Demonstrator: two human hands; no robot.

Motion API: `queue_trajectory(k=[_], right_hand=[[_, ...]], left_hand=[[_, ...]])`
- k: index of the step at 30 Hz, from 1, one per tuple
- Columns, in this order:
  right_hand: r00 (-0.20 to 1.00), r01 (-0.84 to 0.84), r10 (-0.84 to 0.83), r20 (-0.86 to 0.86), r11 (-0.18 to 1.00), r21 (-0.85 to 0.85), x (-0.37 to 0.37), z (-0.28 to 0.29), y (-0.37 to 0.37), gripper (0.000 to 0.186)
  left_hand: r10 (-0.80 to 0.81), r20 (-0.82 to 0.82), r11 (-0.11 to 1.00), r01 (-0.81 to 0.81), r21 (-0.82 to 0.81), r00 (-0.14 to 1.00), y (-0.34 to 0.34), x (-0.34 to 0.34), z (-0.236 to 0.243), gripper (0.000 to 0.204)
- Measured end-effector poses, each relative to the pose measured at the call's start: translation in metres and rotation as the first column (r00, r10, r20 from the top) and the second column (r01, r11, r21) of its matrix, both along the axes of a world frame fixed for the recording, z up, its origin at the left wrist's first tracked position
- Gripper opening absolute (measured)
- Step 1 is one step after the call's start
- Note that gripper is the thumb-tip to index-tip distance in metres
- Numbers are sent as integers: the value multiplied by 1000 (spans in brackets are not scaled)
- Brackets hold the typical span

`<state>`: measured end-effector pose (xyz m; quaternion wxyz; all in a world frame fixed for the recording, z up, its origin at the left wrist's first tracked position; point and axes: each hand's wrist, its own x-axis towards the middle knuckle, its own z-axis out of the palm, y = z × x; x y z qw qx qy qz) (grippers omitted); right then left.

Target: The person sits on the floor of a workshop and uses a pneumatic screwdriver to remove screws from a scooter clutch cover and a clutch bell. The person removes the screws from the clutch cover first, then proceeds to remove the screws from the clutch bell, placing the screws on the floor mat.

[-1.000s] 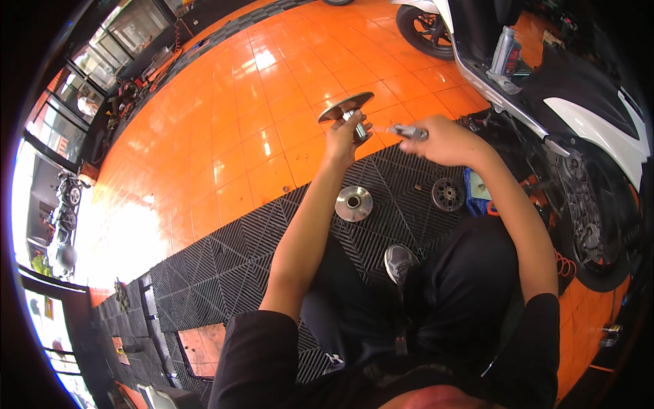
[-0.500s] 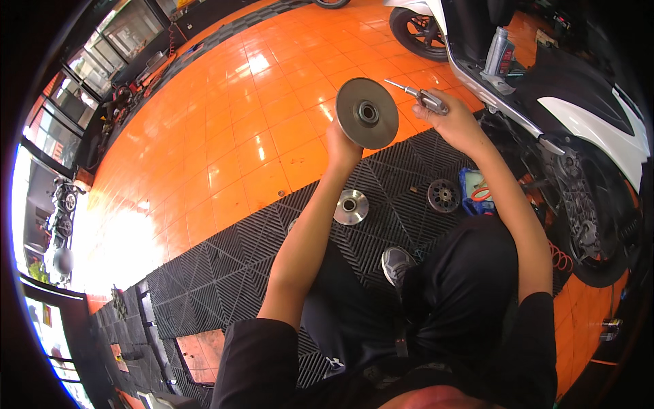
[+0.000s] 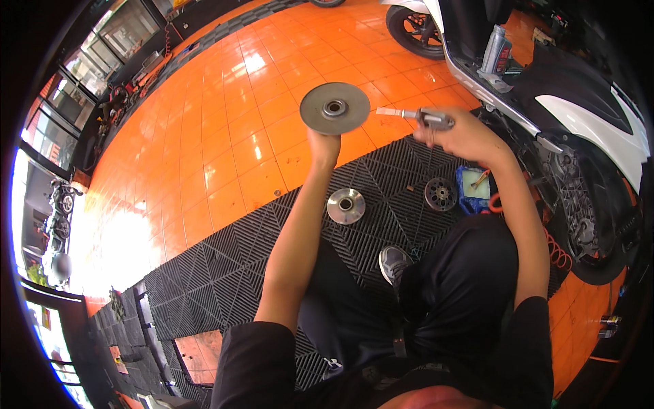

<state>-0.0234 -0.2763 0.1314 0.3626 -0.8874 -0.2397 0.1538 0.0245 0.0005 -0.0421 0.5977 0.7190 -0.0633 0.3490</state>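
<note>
My left hand (image 3: 323, 146) is closed on a grey metal pulley disc (image 3: 317, 114), holding it up from beneath. The disc has a raised hub with a hole at its centre, and its face is tilted up toward me. Most of the left fingers are hidden behind it. In my right hand (image 3: 470, 134) is a silver air blow gun (image 3: 434, 120), its fingers wrapped round the body. The thin nozzle, smeared by motion, points left at the disc's right rim, a short gap away.
On the black ribbed mat (image 3: 225, 273) lie a shiny metal disc (image 3: 347, 217), a dark disc with holes (image 3: 436, 202) and a blue tray (image 3: 464, 204) with a brush. A white and black scooter (image 3: 579, 116) stands at the right, near a red coiled hose (image 3: 560, 255).
The pulley disc has moved left and tipped flatter in my left hand. My right hand has shifted slightly, swinging the blow gun's nozzle lower and level.
</note>
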Motion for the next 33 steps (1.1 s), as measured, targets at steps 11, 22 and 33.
queue_trajectory(k=[11,22,33], right_hand=[[991,128,-134,14,971,203,21,-47,12,37],[964,48,-48,263,999,5,41,-85,12,48],[999,28,-25,23,994,-105,-5,0,5,37]], left_hand=[[-820,4,223,327,-918,572,-62,-28,19,44],[-823,75,81,248,-965,563,-93,-39,17,43],[-782,56,156,282,-947,621,-51,-25,34,39]])
